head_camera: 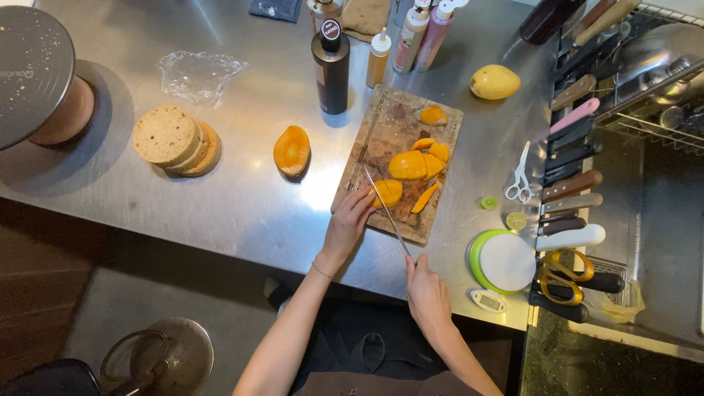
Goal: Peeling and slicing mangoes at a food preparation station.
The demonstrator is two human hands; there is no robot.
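My left hand (pixel 350 220) rests on the near left edge of the wooden cutting board (pixel 381 139), fingers touching a yellow mango piece (pixel 389 192). My right hand (pixel 427 292) grips the handle of a long thin knife (pixel 385 209), whose blade runs up across the board beside that piece. More peeled mango slices (pixel 418 163) lie in the board's middle, and one small piece (pixel 433 114) sits near its far corner.
A mango half (pixel 292 149) and stacked sponge cake rounds (pixel 176 141) lie left on the steel counter (pixel 242 198). Bottles (pixel 331 66) stand behind the board, a whole mango (pixel 494 81) at right. Knives (pixel 572 183), scissors (pixel 565 275), a scale (pixel 504 260) and a cake turntable (pixel 33 73) surround.
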